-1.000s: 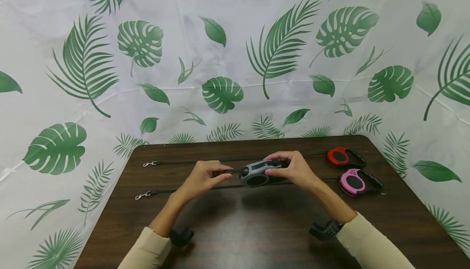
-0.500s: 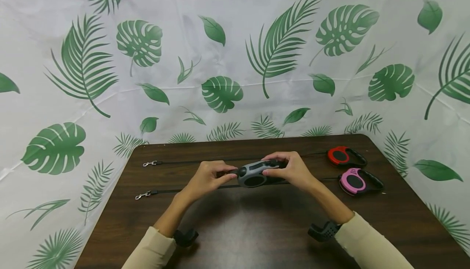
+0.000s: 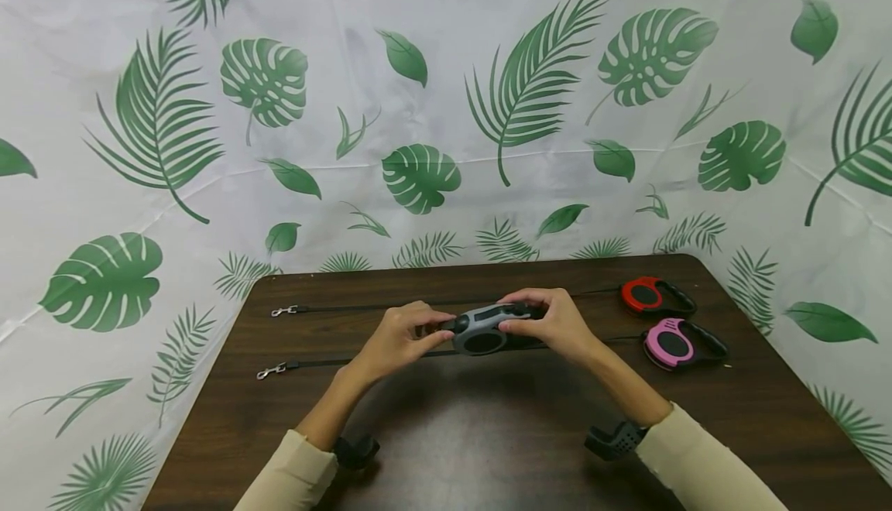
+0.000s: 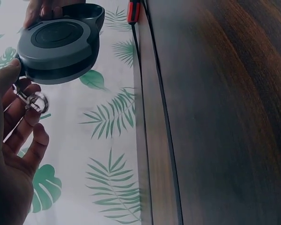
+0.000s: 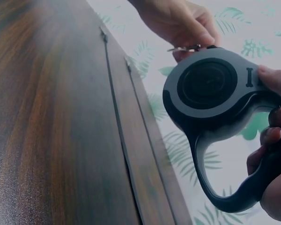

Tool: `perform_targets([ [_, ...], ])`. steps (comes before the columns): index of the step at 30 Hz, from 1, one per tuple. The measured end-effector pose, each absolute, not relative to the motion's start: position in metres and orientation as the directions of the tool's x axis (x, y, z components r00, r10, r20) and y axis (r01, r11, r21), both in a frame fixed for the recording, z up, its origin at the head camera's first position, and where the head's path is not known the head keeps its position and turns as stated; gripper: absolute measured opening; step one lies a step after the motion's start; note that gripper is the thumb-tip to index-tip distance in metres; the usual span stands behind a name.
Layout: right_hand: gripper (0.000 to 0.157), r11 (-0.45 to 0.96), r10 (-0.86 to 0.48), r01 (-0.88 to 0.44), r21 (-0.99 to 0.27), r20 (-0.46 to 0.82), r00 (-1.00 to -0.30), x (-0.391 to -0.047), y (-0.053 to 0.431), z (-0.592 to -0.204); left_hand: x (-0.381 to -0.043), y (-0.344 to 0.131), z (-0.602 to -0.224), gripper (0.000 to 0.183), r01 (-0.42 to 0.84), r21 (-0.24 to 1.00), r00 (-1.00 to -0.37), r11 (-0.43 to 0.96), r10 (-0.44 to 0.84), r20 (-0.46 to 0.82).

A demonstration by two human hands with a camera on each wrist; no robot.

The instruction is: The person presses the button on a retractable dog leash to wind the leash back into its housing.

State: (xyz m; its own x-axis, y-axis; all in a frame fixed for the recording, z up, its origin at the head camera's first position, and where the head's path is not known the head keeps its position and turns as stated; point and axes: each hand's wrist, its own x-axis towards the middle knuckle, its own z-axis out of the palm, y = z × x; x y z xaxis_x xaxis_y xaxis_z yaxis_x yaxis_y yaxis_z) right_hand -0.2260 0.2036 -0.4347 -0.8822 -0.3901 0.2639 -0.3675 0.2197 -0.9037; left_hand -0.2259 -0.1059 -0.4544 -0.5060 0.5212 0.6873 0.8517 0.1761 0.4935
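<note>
A grey and black retractable dog leash (image 3: pixel 482 339) is held up over the middle of the table. My right hand (image 3: pixel 560 325) grips its black handle, and in the right wrist view the fingers curl through the handle loop with the thumb (image 5: pixel 274 78) on the grey casing. At the casing's other end my left hand (image 3: pixel 397 338) pinches the leash's short end between thumb and forefinger. A metal snap clip (image 4: pixel 36 101) hangs from that pinch in front of the other fingers. The pinched end sits right at the casing, with hardly any strap showing.
Behind lie a red retractable leash (image 3: pixel 639 295) and a pink one (image 3: pixel 671 344) at the table's right. Their black straps stretch left, ending in metal clips (image 3: pixel 270 372). The dark wooden table (image 3: pixel 460 449) meets a leaf-print curtain (image 3: pixel 418 108).
My left hand has moved right, toward the casing, and the gap of strap between them has closed. The right hand and the grey leash have hardly moved.
</note>
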Motion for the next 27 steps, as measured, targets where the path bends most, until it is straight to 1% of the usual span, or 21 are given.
perform_targets([
  [4,0.030,0.210,-0.383,-0.357,-0.910,0.259,-0.887,-0.226,0.204,-0.436,-0.225,-0.104,-0.456,0.031,0.847,0.503,-0.514,0.174,0.511,0.689],
  [7,0.030,0.208,-0.382,-0.350,-0.913,0.254,-0.889,-0.226,0.204,-0.436,-0.223,-0.104,-0.457,0.034,0.827,0.535,-0.538,0.171,0.519,0.665],
  [12,0.031,0.216,-0.385,-0.331,-0.919,0.232,-0.893,-0.225,0.203,-0.436,-0.222,-0.102,-0.460,0.045,0.790,0.579,-0.578,0.199,0.555,0.598],
  [15,0.032,0.230,-0.391,-0.314,-0.921,0.208,-0.897,-0.224,0.202,-0.438,-0.221,-0.101,-0.460,0.049,0.777,0.593,-0.589,0.211,0.574,0.568],
  [18,0.033,0.238,-0.401,-0.300,-0.924,0.188,-0.897,-0.223,0.201,-0.441,-0.218,-0.100,-0.458,0.049,0.738,0.642,-0.612,0.208,0.608,0.507],
  [22,0.034,0.238,-0.427,-0.286,-0.928,0.164,-0.889,-0.219,0.198,-0.446,-0.214,-0.101,-0.456,0.049,0.672,0.702,-0.641,0.235,0.659,0.393],
  [27,0.033,0.240,-0.466,-0.271,-0.932,0.135,-0.874,-0.215,0.196,-0.452,-0.208,-0.103,-0.458,0.048,0.634,0.714,-0.664,0.297,0.682,0.306],
])
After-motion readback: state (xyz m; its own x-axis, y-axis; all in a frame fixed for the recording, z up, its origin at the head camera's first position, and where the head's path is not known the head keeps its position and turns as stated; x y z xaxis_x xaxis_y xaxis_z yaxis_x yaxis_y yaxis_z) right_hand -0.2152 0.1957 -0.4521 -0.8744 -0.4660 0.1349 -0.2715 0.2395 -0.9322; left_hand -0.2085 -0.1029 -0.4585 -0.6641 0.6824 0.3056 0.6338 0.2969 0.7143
